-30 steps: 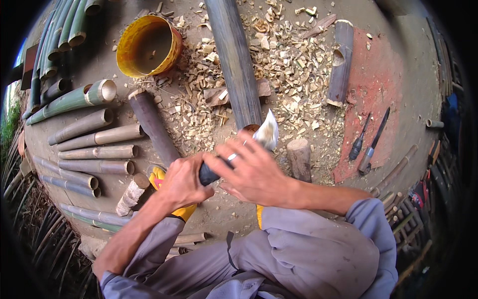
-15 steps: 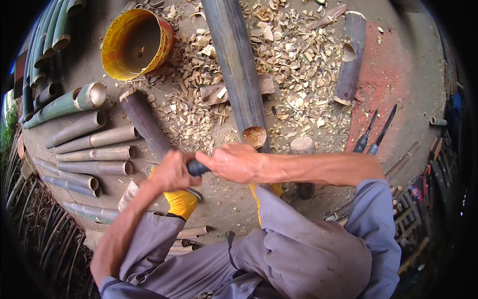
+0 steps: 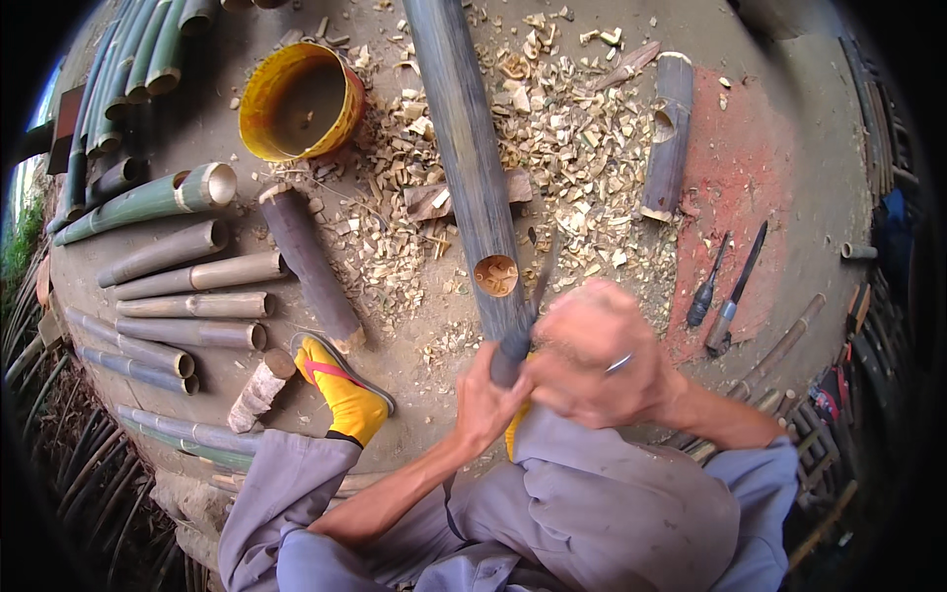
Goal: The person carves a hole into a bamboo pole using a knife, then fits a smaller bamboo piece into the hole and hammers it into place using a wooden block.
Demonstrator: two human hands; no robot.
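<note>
A long dark bamboo pole runs from the top of the view down toward me, with a round hole cut in its near part. Beside that hole, a black-handled tool points upward, its narrow dark blade blurred. My left hand is closed around the handle. Close against it on the right, my right hand wears a ring and is smeared by motion, so its finger positions are unclear. The pole's near end is hidden behind my hands.
Wood chips cover the ground around the pole. A yellow bucket stands at far left, near a green bamboo piece and several cut tubes. A notched bamboo piece and two bladed tools lie right. My sandalled foot is near left.
Both hands have moved right with the black-handled tool, which now points upward beside the pole. My left hand has come next to the pole's near end. The whole view has shifted slightly.
</note>
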